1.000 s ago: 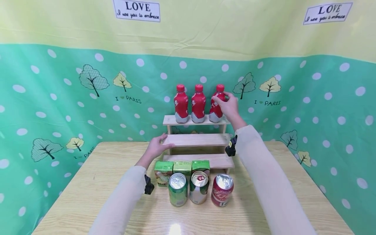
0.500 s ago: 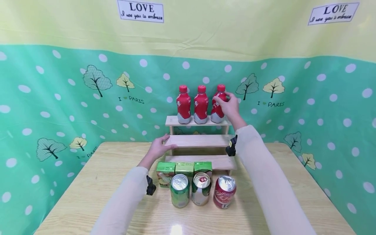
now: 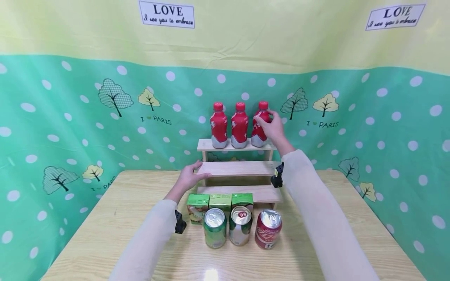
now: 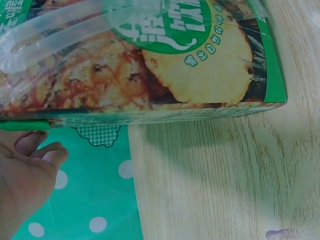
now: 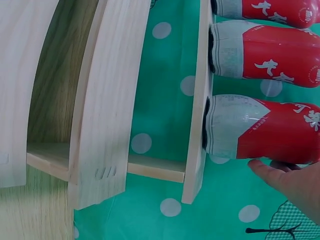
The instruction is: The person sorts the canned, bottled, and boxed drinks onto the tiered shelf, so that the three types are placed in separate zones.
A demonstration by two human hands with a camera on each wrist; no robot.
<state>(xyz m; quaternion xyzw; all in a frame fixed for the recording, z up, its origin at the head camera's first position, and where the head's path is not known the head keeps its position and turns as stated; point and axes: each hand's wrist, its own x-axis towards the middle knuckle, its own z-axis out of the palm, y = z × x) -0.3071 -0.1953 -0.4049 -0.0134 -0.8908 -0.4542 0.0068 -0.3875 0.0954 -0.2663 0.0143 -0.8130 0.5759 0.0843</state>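
In the head view my right hand (image 3: 274, 127) holds the rightmost red drink bottle (image 3: 258, 134) by its upper part, thumb on one side and fingers on the other. This bottle (image 5: 270, 129) stands upright on the top step of a wooden tiered rack (image 3: 239, 168). Two matching bottles, the left one (image 3: 219, 127) and the middle one (image 3: 239, 127), line up beside it. My left hand (image 3: 188, 177) grips the left end of the rack's middle step, its thumb along the front. Only part of that hand (image 4: 27, 175) shows in the left wrist view, below a juice carton (image 4: 200, 70).
Several green-topped juice cartons (image 3: 220, 200) stand in a row before the lowest step. Nearer me are a light green can (image 3: 215, 230), a dark green can (image 3: 240, 228) and a dark red can (image 3: 268, 230). A patterned cloth (image 3: 175, 93) hangs behind the table (image 3: 140, 203).
The right bottle, held in my right hand, has shifted slightly left, closer to the middle bottle. My left hand stays on the rack; the head view moves a little.
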